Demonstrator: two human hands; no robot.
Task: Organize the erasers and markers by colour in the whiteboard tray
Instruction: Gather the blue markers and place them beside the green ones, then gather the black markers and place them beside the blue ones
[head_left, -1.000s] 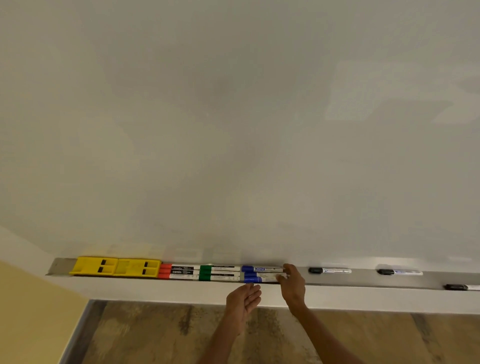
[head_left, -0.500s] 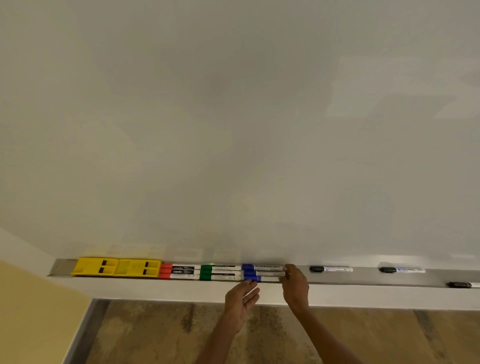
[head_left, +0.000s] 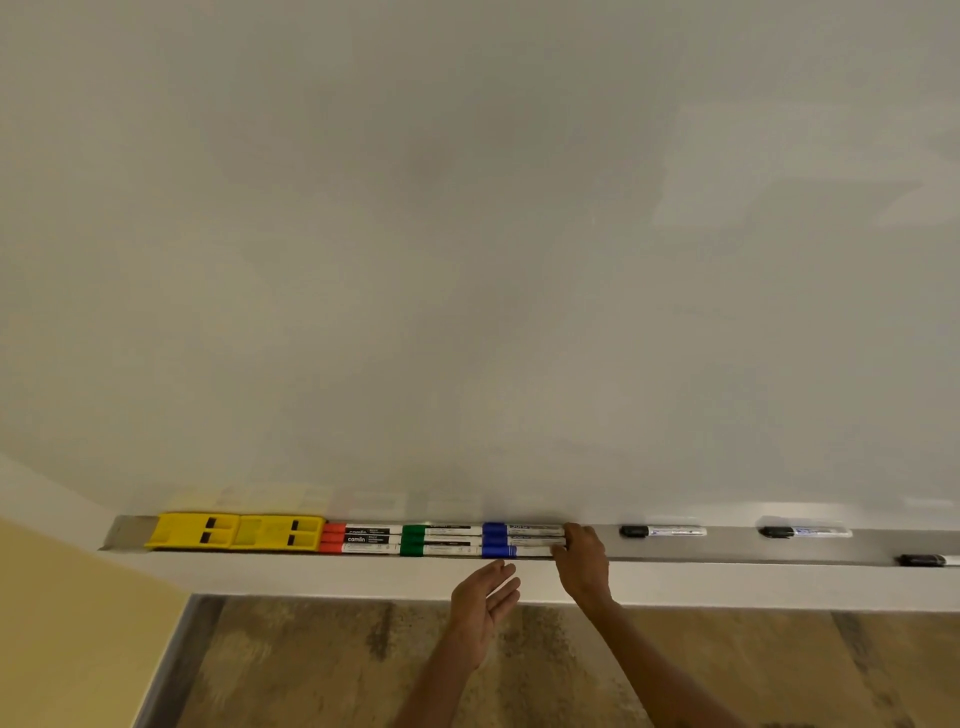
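Along the whiteboard tray (head_left: 727, 545) I see two yellow erasers (head_left: 236, 531), then red markers (head_left: 361, 539), green markers (head_left: 441, 539) and blue markers (head_left: 522, 540), each group packed side by side. My right hand (head_left: 582, 558) presses its fingertips against the blue ends, gripping nothing; my left hand (head_left: 485, 603) hangs open and empty below. Three black markers (head_left: 662, 531) lie scattered, well apart, to the right; I judge those remain.

Head view, close, facing whiteboard (head_left: 467, 260), tilted down.
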